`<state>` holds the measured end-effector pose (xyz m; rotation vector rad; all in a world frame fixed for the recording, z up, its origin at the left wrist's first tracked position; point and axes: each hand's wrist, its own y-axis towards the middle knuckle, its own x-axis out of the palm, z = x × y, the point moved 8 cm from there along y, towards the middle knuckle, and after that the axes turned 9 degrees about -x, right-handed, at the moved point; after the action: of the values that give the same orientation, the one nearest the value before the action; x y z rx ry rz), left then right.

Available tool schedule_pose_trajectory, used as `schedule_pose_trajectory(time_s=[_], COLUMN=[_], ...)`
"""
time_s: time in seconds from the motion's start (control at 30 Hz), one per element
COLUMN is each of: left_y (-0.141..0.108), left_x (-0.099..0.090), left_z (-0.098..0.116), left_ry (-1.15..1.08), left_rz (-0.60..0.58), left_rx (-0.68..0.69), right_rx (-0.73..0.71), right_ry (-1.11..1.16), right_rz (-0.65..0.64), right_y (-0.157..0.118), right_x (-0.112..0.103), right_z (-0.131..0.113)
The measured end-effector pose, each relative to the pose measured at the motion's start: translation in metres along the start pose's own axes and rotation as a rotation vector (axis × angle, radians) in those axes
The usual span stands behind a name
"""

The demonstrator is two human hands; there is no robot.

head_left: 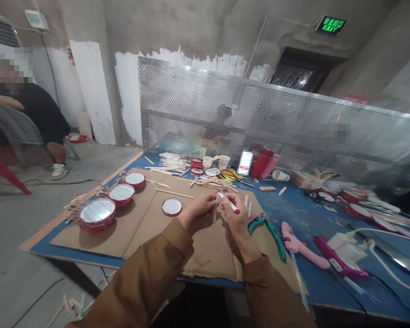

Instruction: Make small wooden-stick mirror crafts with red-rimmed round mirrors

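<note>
Over the cardboard sheet (143, 223), both hands are close together. My right hand (237, 216) grips a white marker pen (229, 203) with a red end, held like a writing pen and slanting toward my left hand. The fingers of my left hand (203, 206) are pinched round a short wooden stick (214, 215), partly hidden by the fingers. Left of that hand lies a single red-rimmed white disc (171, 207). Further left stand stacks of small red-rimmed drums (97, 213), with wooden sticks poking out from their left side. Teal-handled pliers (271, 234) lie right of my right hand.
A pink glue gun (302, 248) and a purple power strip (341, 259) with white plugs and cables lie at the right. Loose wooden sticks (215, 183), paper cups (224, 162) and a red bottle (262, 163) stand toward the back, before a perforated metal screen (191, 100). A person sits far left.
</note>
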<state>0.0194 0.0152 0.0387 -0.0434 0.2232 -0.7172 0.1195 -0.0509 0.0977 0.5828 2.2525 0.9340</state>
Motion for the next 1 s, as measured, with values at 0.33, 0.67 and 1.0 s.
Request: schedule_pose_trajectory(time_s=[0.33,0.67,1.0], left_y=[0.0010,0.0007,0.0030], left_x=[-0.0007,0.0007,0.0002], left_z=[-0.0008,-0.0001,-0.0039], left_ry=[0.004,0.013,0.020], left_rz=[-0.004,-0.025,-0.015], left_rx=[-0.001,-0.009,-0.014], right_rx=[0.020,0.001,0.011], right_ry=[-0.008,-0.026,-0.046], right_rz=[0.014,0.004,0.039], right_y=[-0.0007,-0.0012,-0.0019], right_x=[-0.0011,-0.0002,-0.0025], right_z=[0.0013,0.0017,0.0029])
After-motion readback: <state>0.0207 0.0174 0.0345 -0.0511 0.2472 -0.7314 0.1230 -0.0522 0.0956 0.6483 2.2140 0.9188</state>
